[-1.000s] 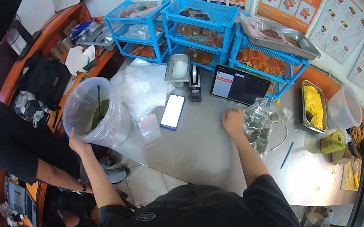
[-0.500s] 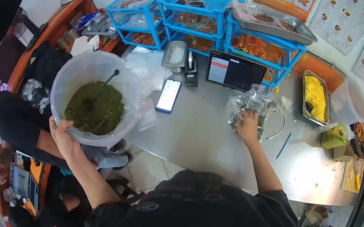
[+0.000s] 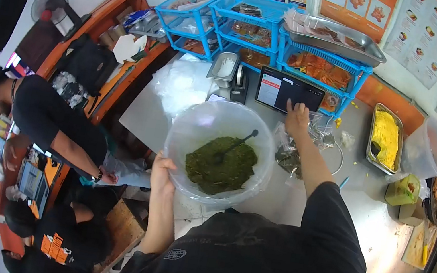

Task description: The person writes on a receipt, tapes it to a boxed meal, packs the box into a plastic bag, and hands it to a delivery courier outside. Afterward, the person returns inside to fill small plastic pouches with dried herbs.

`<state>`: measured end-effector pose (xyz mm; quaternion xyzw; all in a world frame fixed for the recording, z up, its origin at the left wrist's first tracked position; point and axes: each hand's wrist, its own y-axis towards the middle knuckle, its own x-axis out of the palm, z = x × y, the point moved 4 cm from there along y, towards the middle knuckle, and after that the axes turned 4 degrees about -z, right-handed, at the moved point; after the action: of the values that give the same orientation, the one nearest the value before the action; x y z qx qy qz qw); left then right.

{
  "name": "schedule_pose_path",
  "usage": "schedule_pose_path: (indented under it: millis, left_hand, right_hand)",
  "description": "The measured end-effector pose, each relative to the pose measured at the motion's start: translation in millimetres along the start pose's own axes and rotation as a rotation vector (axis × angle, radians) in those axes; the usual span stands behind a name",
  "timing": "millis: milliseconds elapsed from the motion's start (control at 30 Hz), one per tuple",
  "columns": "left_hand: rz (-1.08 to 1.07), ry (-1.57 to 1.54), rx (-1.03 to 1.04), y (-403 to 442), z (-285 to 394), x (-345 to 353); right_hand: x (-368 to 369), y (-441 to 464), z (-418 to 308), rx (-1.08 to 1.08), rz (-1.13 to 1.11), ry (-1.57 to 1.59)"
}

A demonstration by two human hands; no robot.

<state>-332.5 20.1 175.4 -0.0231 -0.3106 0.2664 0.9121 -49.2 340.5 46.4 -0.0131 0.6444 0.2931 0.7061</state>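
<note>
My left hand (image 3: pixel 164 176) has its grip closed on the rim of a clear tub (image 3: pixel 182 127), tilted at the surface's (image 3: pixel 145 124) near edge. Plenty of green mix (image 3: pixel 204 171) and a dark spoon (image 3: pixel 238 144) are inside; nearby bags (image 3: pixel 289 161) hold some dark green contents. My right hand (image 3: pixel 297 122), fingers loosely spread, holds nothing visible over the tablet (image 3: pixel 272 90); contact is unclear. How much remains, I cannot tell.

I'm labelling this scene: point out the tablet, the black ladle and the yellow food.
Tablet (image 3: pixel 269 91), head view: left part of its screen.
Black ladle (image 3: pixel 238 144), head view: middle of its handle.
Yellow food (image 3: pixel 387 130), head view: its top surface.
</note>
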Motion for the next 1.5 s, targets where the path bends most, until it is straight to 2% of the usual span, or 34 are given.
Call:
schedule_pose_path:
  millis: [100, 267, 333, 400, 467, 533, 600, 700, 800, 900, 1000, 1100, 1200, 1267, 1300, 1333, 1433, 1500]
  left_hand:
    - [0.060, -0.009, 0.043, -11, -23, 4]
    - [0.114, 0.023, 0.065, -24, -53, 16]
    - [0.131, 0.042, 0.059, -29, -64, 26]
    - [0.283, 0.020, 0.178, -25, -75, 14]
    - [0.246, 0.306, 0.356, -16, -62, -2]
    - [0.351, 0.573, 0.396, 18, -61, -37]
    - [0.410, 0.751, 0.324, 76, -73, -88]
    - [0.473, 1.260, 0.707, 134, -58, -100]
    - [0.496, 1.491, 0.700, 169, -51, -99]
    - [0.542, 1.688, 0.503, 186, -62, -105]
    - [0.508, 1.626, 0.556, 193, -70, -116]
    - [0.586, 1.521, 0.739, 190, -57, -115]
    - [0.375, 0.855, 0.797, 194, -29, -93]
    - [0.042, 0.332, 0.556, 178, -13, -55]
    - [-0.120, 0.083, 0.407, 158, -5, -27]
    - [-0.235, 0.043, 0.314, 121, 11, 11]
    - [-0.566, -0.022, 0.071, 37, 13, 85]
    - [-0.618, 0.044, 0.022, 10, -2, 98]
  right_hand:
    - [-17, -20, -12, -0.060, -0.147, 0.215]
    - [-52, -52, 11, 0.033, 0.148, 0.629]
    - [-22, -53, 35, 0.070, -0.077, 1.037]
    - [-69, -78, 34, 0.342, -0.368, 1.693]
    - [-79, -100, 37, 0.335, -0.339, 1.926]
    - [-132, -117, 40, 0.381, -0.257, 1.713]
    - [-134, -138, 55, 0.536, -0.121, 1.622]
    - [-132, -159, 71, 0.594, -0.078, 1.624]
    - [-153, -172, 67, 0.556, -0.067, 1.559]
    - [-168, -183, 62, 0.567, -0.072, 1.519]
    - [-174, -195, 64, 0.572, -0.055, 1.511]
    - [-188, -202, 64, 0.613, 0.013, 1.507]
    - [-215, -193, 58, 0.545, 0.095, 1.501]
    - [-233, -180, 51, 0.431, 0.185, 1.483]
    - [-251, -171, 40, 0.467, 0.151, 1.278]
    - [-264, -160, 19, 0.444, 0.188, 1.284]
    - [-294, -128, -55, 0.244, 0.006, 1.542]
    - [-303, -120, -93, 0.137, -0.096, 1.771]
